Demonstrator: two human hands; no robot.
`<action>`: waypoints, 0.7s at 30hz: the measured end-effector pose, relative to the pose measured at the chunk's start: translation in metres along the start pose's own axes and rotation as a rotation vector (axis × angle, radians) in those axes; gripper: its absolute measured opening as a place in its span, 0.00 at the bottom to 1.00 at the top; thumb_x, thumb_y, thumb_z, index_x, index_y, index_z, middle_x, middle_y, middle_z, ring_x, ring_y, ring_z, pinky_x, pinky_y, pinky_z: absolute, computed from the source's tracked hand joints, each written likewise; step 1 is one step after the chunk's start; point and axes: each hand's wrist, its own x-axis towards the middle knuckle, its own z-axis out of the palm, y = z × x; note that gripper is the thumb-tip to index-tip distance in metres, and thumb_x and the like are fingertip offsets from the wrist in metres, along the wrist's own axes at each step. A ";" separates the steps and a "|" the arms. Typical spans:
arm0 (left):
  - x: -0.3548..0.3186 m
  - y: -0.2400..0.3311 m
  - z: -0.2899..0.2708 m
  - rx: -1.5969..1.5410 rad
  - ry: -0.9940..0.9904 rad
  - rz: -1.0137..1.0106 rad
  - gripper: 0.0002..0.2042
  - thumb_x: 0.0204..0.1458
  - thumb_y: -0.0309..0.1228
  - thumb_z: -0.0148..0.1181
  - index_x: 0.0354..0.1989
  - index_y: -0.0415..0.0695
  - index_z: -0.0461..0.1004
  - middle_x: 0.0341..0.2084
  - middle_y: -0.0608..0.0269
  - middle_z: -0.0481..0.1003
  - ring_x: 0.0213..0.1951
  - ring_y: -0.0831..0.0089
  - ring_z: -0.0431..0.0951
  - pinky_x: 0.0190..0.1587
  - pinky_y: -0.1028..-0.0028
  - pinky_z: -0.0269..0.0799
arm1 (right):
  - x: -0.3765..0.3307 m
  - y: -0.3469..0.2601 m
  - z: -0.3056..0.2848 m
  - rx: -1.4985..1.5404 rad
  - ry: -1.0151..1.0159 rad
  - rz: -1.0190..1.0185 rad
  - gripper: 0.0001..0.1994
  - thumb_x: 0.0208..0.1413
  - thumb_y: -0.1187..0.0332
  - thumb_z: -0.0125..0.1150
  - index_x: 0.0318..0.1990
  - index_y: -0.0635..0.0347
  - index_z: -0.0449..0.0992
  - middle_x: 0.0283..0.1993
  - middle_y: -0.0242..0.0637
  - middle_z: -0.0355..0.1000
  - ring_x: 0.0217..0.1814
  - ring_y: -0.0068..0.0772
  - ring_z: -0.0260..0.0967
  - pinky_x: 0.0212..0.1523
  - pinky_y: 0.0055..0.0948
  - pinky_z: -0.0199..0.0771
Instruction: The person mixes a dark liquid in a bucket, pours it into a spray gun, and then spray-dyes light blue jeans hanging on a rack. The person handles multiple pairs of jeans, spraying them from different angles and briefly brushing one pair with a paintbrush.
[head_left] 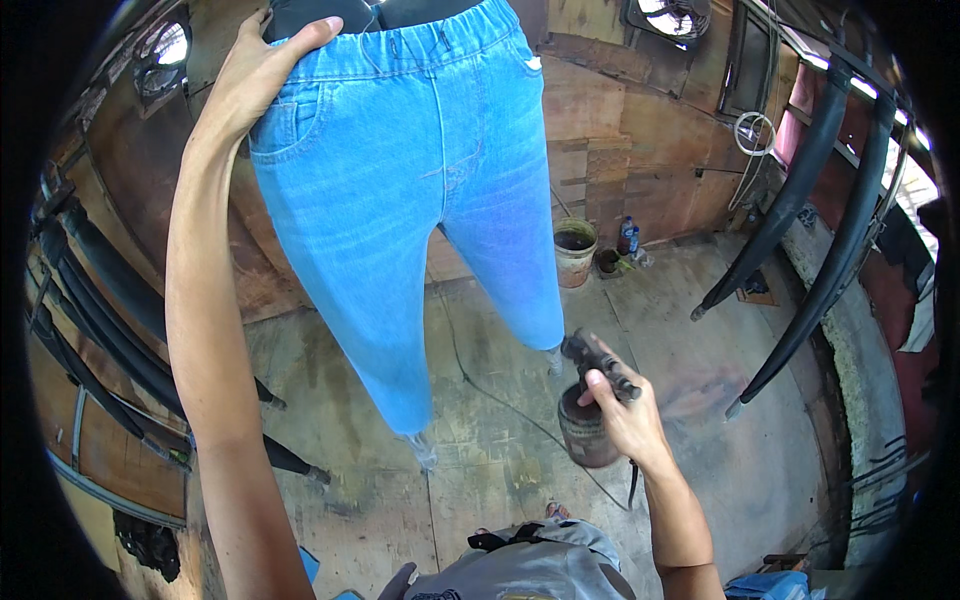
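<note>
A pair of blue elastic-waist jeans (370, 190) is stretched over a dark two-legged form, whose black top (320, 12) shows above the waistband. Clear plastic-like ends stick out below both hems. My left hand (262, 65) grips the waistband at its upper left corner, thumb in front and fingers mostly hidden behind. Low on the right, my right hand (628, 412) is closed round a dark spray gun (600, 365) with a stained round cup (585, 435) hanging under it. The gun's front end is close to the right hem. A purplish tint marks the inner thigh of that leg.
Black tubular leg forms hang at the right (790, 220) and left (110, 300). A stained bucket (575, 252) and blue bottles (627, 236) stand by the wooden back wall. A thin hose (520, 415) crosses the floor. Fans (670, 15) sit high up.
</note>
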 end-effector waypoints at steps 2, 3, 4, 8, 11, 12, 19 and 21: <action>0.003 -0.006 0.002 -0.013 0.014 0.020 0.62 0.40 0.69 0.65 0.73 0.28 0.52 0.64 0.24 0.62 0.66 0.40 0.67 0.68 0.55 0.62 | 0.005 0.009 0.004 -0.068 -0.076 0.160 0.28 0.66 0.57 0.60 0.70 0.55 0.68 0.26 0.33 0.75 0.32 0.20 0.69 0.40 0.28 0.74; 0.004 -0.009 0.002 -0.022 0.007 0.022 0.62 0.40 0.69 0.65 0.73 0.28 0.52 0.64 0.24 0.62 0.66 0.41 0.67 0.68 0.55 0.61 | 0.006 0.009 0.004 -0.044 -0.074 0.087 0.28 0.66 0.57 0.61 0.70 0.56 0.68 0.26 0.34 0.76 0.32 0.20 0.70 0.41 0.28 0.74; 0.006 -0.010 0.004 -0.030 -0.002 0.026 0.62 0.40 0.69 0.65 0.73 0.29 0.51 0.65 0.25 0.62 0.67 0.42 0.66 0.69 0.56 0.60 | 0.007 0.007 0.000 -0.052 -0.072 0.061 0.28 0.65 0.57 0.61 0.69 0.57 0.69 0.27 0.34 0.77 0.33 0.20 0.71 0.41 0.28 0.74; 0.012 -0.018 0.005 -0.074 -0.057 -0.027 0.62 0.40 0.69 0.65 0.74 0.30 0.51 0.66 0.27 0.61 0.68 0.44 0.65 0.70 0.57 0.58 | -0.004 -0.024 -0.021 0.087 0.062 -0.307 0.30 0.65 0.55 0.62 0.69 0.63 0.68 0.36 0.39 0.80 0.36 0.22 0.75 0.44 0.27 0.75; 0.015 -0.023 0.007 -0.116 -0.086 -0.017 0.57 0.44 0.66 0.64 0.74 0.33 0.53 0.67 0.33 0.62 0.69 0.49 0.65 0.70 0.61 0.57 | -0.016 -0.051 -0.036 0.305 0.147 -0.535 0.38 0.63 0.48 0.62 0.69 0.72 0.63 0.41 0.43 0.80 0.39 0.26 0.77 0.45 0.27 0.76; 0.015 -0.024 0.008 -0.113 -0.100 -0.010 0.55 0.46 0.65 0.64 0.74 0.33 0.54 0.67 0.34 0.63 0.68 0.51 0.65 0.70 0.62 0.57 | -0.019 -0.057 -0.040 0.341 0.163 -0.562 0.42 0.62 0.45 0.62 0.69 0.75 0.62 0.42 0.43 0.80 0.39 0.28 0.77 0.45 0.28 0.76; 0.027 -0.039 0.007 -0.286 -0.234 0.022 0.48 0.52 0.60 0.61 0.73 0.37 0.58 0.67 0.46 0.65 0.68 0.58 0.65 0.70 0.65 0.55 | -0.024 -0.026 -0.047 0.274 0.008 -0.235 0.30 0.66 0.59 0.61 0.70 0.64 0.66 0.35 0.29 0.73 0.33 0.18 0.67 0.38 0.21 0.70; 0.030 -0.044 0.006 -0.286 -0.298 0.033 0.46 0.53 0.60 0.60 0.73 0.38 0.58 0.67 0.49 0.65 0.68 0.59 0.64 0.71 0.66 0.54 | -0.018 0.001 -0.027 0.128 -0.022 -0.076 0.27 0.65 0.61 0.62 0.69 0.62 0.69 0.31 0.32 0.77 0.32 0.20 0.69 0.39 0.24 0.73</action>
